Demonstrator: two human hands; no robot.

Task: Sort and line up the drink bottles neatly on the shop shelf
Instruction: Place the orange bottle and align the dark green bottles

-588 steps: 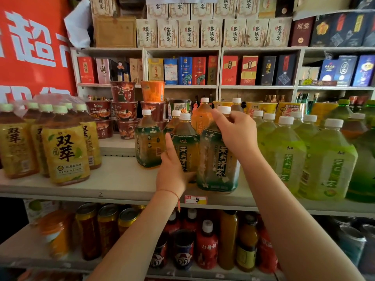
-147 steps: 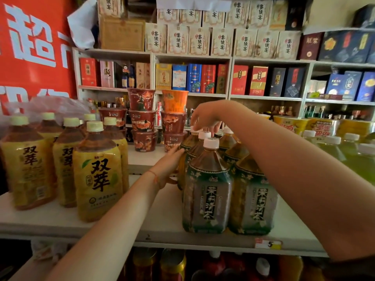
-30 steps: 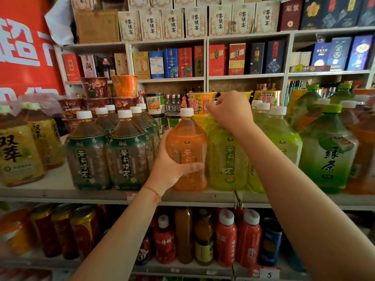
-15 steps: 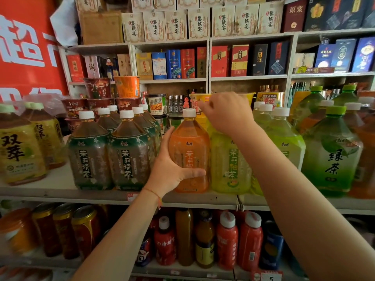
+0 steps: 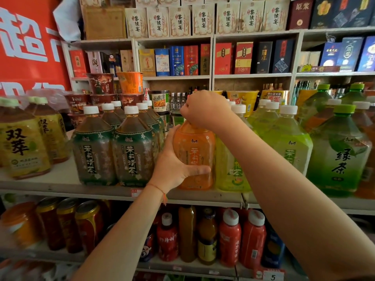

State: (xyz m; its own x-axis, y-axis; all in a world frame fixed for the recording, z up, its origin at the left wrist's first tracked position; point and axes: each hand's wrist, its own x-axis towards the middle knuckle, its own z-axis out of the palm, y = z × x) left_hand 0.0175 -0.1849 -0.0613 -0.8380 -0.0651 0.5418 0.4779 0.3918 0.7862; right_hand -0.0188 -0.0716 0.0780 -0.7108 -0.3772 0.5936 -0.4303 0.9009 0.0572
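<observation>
An orange tea bottle [image 5: 194, 157] stands at the front of the shelf [image 5: 60, 187]. My left hand [image 5: 174, 165] grips its lower body from the left, thumb across the label. My right hand [image 5: 205, 110] closes over its neck and cap, hiding the cap. Left of it, dark green jasmine tea bottles [image 5: 113, 147] stand in two rows running back. On its right stands a yellow-green pomelo tea bottle [image 5: 231, 171], then light green bottles [image 5: 288, 142] and a dark green tea bottle [image 5: 341, 159]. My right forearm crosses in front of the yellow-green ones.
Yellow-labelled tea bottles [image 5: 22, 147] stand at the shelf's far left, some in plastic wrap. Stacked instant-noodle cups [image 5: 113, 88] sit behind the bottles. Cans [image 5: 67, 226] and small red bottles [image 5: 241, 238] fill the shelf below. Boxed goods [image 5: 178, 59] line the back wall.
My right hand has moved left from the yellow-green bottle's cap onto the orange bottle's cap. My left hand keeps its grip on the orange bottle, which has hardly shifted.
</observation>
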